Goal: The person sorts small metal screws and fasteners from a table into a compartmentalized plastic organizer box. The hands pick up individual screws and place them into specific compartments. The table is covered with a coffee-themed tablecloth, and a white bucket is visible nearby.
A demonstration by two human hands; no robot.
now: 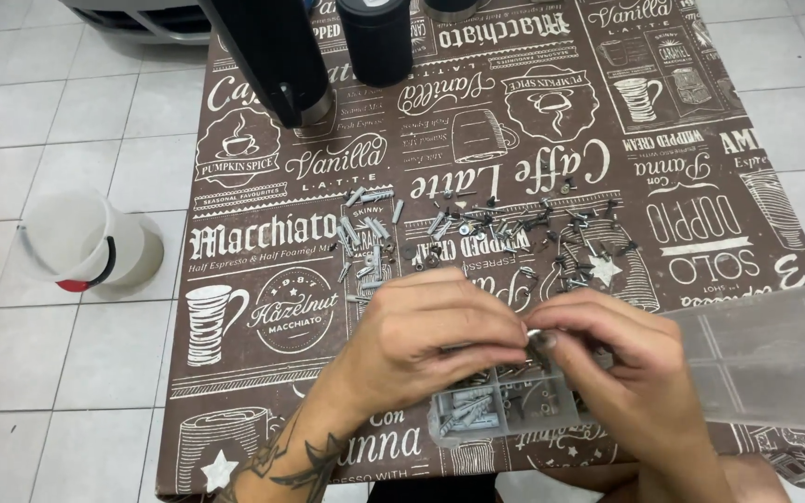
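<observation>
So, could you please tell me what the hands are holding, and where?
Both hands pinch a small metal piece between fingertips, above the organiser; its kind cannot be told.

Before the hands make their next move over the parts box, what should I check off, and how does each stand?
1. Both hands over the grey compartment box: ok.
2. Left hand and right hand meet on a small metal part: ok.
3. Kind of part pinched: cannot tell.
4. Clear lid open, off the compartments: ok.
5. Loose screws and wall plugs heaped within reach on the table: ok.
6. White bucket on the floor, apart from the table: ok.
</observation>
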